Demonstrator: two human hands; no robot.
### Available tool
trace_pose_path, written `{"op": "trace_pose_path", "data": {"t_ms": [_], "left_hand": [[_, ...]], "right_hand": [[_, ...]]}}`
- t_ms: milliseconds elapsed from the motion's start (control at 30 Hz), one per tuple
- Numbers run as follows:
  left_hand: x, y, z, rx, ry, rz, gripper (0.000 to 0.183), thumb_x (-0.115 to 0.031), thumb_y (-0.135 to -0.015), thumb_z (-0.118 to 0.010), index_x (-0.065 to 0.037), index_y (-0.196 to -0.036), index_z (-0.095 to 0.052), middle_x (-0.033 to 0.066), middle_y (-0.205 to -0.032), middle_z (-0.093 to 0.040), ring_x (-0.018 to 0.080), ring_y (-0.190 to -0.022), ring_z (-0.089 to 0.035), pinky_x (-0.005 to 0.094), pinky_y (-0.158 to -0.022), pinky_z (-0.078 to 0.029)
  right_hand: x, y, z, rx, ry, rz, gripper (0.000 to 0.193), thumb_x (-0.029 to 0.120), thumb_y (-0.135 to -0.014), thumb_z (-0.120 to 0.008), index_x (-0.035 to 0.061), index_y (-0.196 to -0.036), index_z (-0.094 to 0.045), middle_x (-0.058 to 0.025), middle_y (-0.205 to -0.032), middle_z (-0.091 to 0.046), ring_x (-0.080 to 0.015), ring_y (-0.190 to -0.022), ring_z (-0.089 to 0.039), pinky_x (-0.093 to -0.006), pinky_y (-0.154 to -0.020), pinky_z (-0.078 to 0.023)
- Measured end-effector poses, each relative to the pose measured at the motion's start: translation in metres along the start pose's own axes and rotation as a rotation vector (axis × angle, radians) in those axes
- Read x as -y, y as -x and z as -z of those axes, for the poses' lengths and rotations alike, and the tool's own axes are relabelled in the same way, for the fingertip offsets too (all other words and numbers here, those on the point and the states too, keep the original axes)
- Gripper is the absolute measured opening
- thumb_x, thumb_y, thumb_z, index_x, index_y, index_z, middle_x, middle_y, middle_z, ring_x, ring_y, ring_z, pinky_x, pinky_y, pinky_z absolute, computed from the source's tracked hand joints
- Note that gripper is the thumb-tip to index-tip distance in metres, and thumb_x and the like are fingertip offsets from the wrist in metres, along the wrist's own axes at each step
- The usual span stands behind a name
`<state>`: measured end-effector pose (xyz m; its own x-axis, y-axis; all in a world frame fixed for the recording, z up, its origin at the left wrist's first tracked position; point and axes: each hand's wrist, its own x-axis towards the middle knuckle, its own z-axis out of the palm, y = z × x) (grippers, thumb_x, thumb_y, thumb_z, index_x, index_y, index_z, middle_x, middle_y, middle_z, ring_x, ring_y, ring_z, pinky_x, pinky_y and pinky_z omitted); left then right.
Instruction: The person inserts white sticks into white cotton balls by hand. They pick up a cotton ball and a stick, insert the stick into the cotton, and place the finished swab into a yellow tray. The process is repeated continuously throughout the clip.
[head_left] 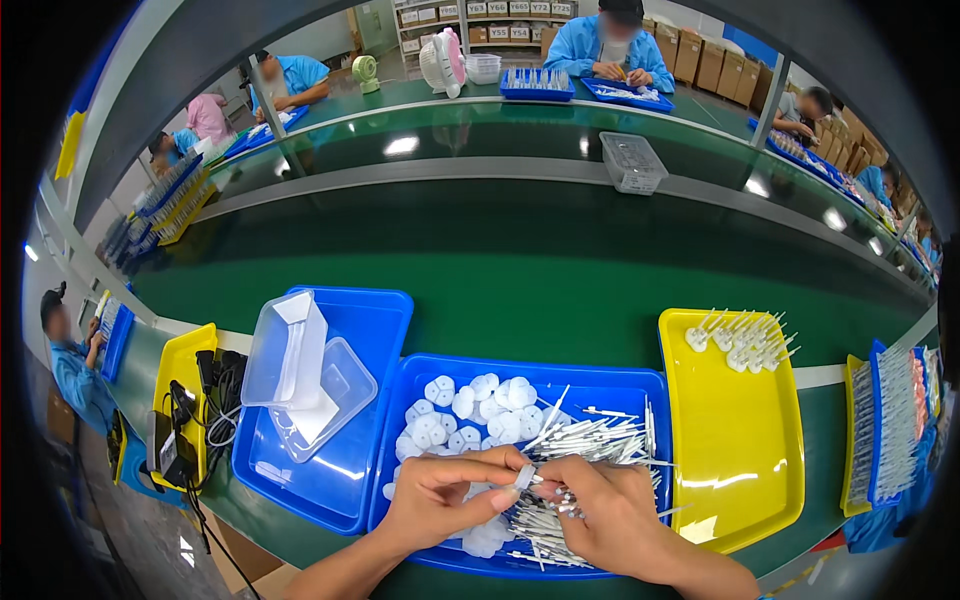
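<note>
My left hand (447,497) and my right hand (600,510) meet over the near edge of a blue tray (620,383). Together they pinch a small white stick piece (527,476) between their fingertips. Under the right hand lies a heap of thin white sticks (590,440). A pile of small white round caps (465,405) fills the tray's left half, just beyond my left hand. To the right, a yellow tray (735,440) carries several assembled cap-and-stick pieces (745,340) at its far end.
A second blue tray (345,470) on the left holds two clear plastic tubs (295,365). A yellow tray with black cables (185,400) sits further left. A green conveyor belt (540,270) runs beyond. Other people in blue coats work across and along the line.
</note>
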<state>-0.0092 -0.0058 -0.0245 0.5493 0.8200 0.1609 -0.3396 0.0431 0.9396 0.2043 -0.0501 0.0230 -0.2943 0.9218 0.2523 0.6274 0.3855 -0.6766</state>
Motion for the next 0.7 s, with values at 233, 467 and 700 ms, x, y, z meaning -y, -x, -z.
{"op": "trace_pose_path", "data": {"t_ms": [233,467,700], "left_hand": [[-0.005,-0.002,-0.004,-0.102,-0.335,-0.17,0.027,0.003,-0.08,-0.078,0.003,-0.106,-0.071,0.02,-0.116,-0.069,0.0251,-0.11,-0.065,0.0372,-0.101,-0.047],[-0.016,-0.008,-0.008,-0.092,-0.471,-0.321,0.04,-0.002,-0.077,-0.081,-0.002,-0.115,-0.068,0.0184,-0.131,-0.06,0.0269,-0.114,-0.065,0.0379,-0.097,-0.052],[-0.009,-0.007,-0.003,-0.025,-0.749,-0.537,0.039,-0.003,-0.077,-0.08,-0.004,-0.114,-0.07,0.0216,-0.134,-0.058,0.0297,-0.115,-0.063,0.0384,-0.087,-0.051]], "right_hand": [[-0.01,-0.011,-0.005,-0.086,-0.105,0.145,0.034,-0.004,-0.072,-0.065,0.0034,-0.105,-0.059,-0.0119,-0.085,-0.069,-0.0304,-0.068,-0.068,-0.0402,-0.056,-0.052],[-0.005,-0.01,0.001,-0.086,-0.153,0.036,0.022,0.003,-0.082,-0.07,0.0026,-0.102,-0.062,-0.0145,-0.087,-0.069,-0.0284,-0.07,-0.07,-0.0354,-0.059,-0.054],[0.0,-0.005,-0.008,-0.086,-0.186,-0.026,0.023,0.001,-0.08,-0.071,0.0027,-0.101,-0.062,-0.0121,-0.087,-0.071,-0.0288,-0.075,-0.072,-0.0341,-0.064,-0.057]]}}
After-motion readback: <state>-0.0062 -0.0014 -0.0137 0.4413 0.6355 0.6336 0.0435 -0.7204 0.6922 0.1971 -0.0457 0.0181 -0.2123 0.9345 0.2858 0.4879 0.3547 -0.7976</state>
